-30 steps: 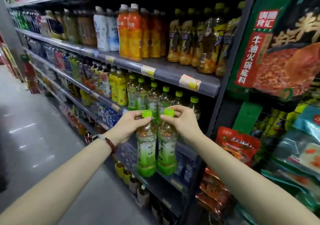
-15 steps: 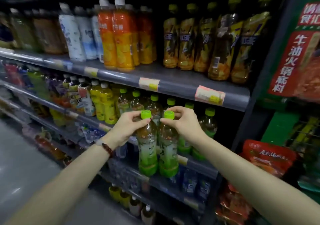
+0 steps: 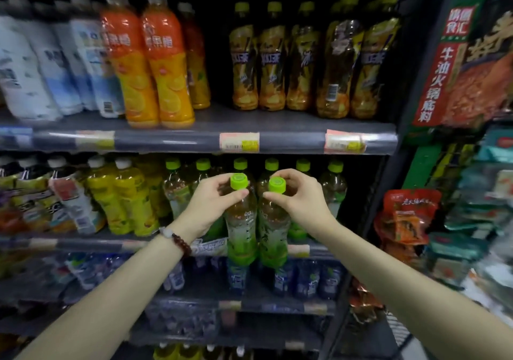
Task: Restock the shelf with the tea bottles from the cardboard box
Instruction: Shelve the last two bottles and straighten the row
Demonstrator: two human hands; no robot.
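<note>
Shelf [image 3: 211, 140] ahead: your left hand [image 3: 206, 207] and right hand [image 3: 301, 200] pinch bottle necks; the left bottle [image 3: 240, 232] and right bottle [image 3: 273, 234] may slip or topple the row behind.

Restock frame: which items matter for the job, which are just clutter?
In play:
left hand gripping left tea bottle by its neck
right hand gripping right tea bottle by its neck
green-capped row on the middle shelf

Clutter:
orange juice bottles
yellow bottles
snack packets
</note>
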